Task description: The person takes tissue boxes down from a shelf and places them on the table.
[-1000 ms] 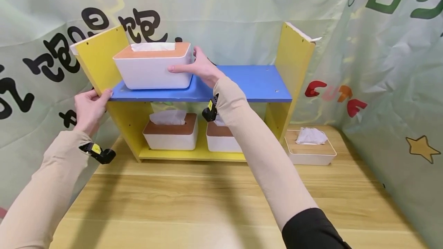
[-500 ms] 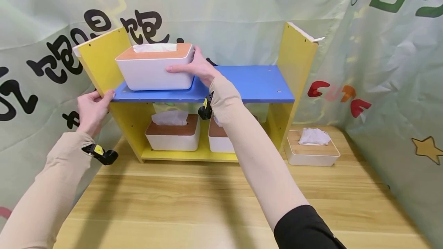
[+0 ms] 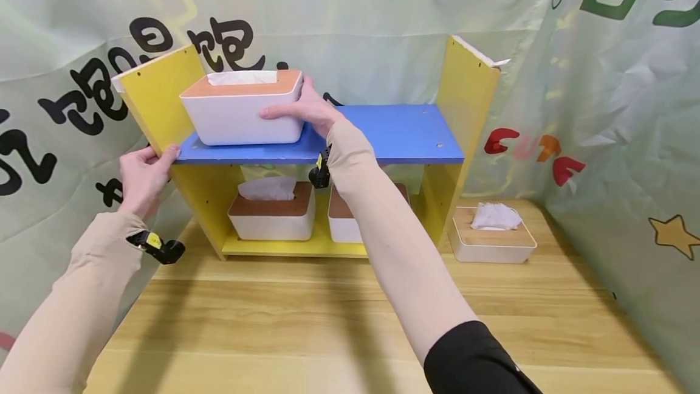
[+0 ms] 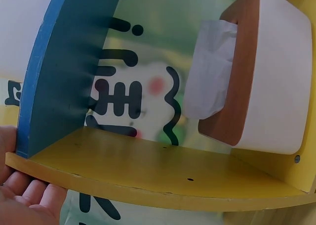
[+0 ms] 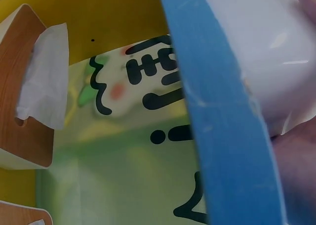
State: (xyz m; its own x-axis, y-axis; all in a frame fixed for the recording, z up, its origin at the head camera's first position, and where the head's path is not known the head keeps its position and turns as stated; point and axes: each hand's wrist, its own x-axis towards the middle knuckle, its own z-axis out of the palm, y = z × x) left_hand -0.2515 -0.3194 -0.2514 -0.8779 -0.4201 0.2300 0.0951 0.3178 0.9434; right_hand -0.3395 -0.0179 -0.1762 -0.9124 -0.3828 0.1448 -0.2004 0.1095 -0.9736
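A white tissue box with a wooden lid sits at the left end of the shelf unit's blue board. My right hand holds its right end, thumb along the front and the other fingers partly hidden behind the corner. In the right wrist view that box shows as a blurred white surface beside the blue edge. My left hand grips the yellow left side panel where it meets the blue board. The left wrist view shows its curled fingers against the panel's edge.
On the bottom yellow shelf stand two more tissue boxes, a left one and a right one partly behind my right arm. Another tissue box stands on the wooden table right of the unit. Printed cloth hangs behind.
My right forearm has shifted slightly left and down, uncovering more of the lower right tissue box. The upper tissue box stays at the left end of the board; my left hand keeps its grip.
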